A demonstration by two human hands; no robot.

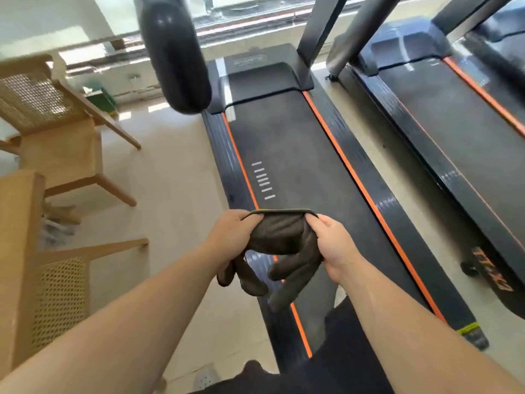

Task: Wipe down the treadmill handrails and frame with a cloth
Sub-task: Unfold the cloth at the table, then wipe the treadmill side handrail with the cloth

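A dark glove (284,245) hangs fingers-down between my two hands, above the near end of the treadmill belt. My left hand (230,234) pinches the left side of its cuff and my right hand (332,240) pinches the right side, stretching the cuff flat. The treadmill (287,143) is black with orange stripes along the belt edges. Its grey upright (318,32) rises at the far end, and a black padded handrail end (174,52) juts in at the upper left. No cloth is visible.
A second treadmill (454,115) stands parallel on the right with a narrow strip of floor between. Two wooden cane chairs (54,118) sit on the left, one close by my left arm. Windows run along the far wall.
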